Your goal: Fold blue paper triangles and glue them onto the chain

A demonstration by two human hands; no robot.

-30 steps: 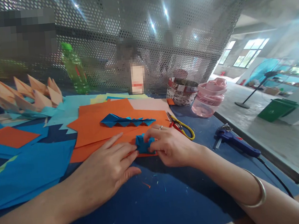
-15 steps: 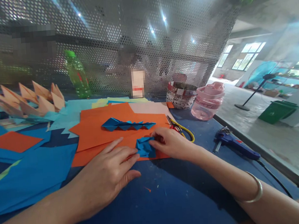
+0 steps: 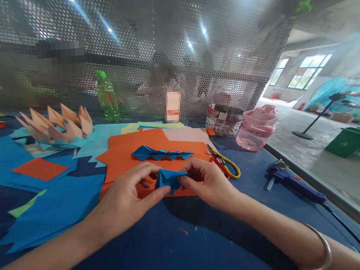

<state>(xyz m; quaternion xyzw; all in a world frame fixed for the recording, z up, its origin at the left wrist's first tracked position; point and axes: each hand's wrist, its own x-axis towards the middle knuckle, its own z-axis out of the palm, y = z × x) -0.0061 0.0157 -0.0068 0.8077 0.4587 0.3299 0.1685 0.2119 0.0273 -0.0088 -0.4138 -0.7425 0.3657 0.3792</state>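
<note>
A small piece of folded blue paper (image 3: 170, 179) is held up between my two hands, above the near edge of the orange paper sheets (image 3: 122, 156). My left hand (image 3: 134, 192) pinches its left side, thumb in front. On its right side, the thumb and fingers of my right hand (image 3: 207, 180) grip it; the fingers behind are partly hidden. Just beyond my hands, a folded blue paper strip with pointed ridges (image 3: 161, 153) lies on the orange sheets. To the right of my right hand are scissors (image 3: 227, 164) with yellow and red handles.
Blue paper sheets (image 3: 61, 211) and an orange square (image 3: 41, 169) lie left. Behind them stands a ring of peach paper points (image 3: 63, 129) near a green bottle (image 3: 107, 97). At right are a woven basket (image 3: 224, 123), a pink water bottle (image 3: 256, 133) and a corded glue gun (image 3: 296, 184).
The small blue paper has been lifted off the orange sheets and tilted up. My left hand has gone from lying flat beside it to pinching it. The whole view has shifted slightly.
</note>
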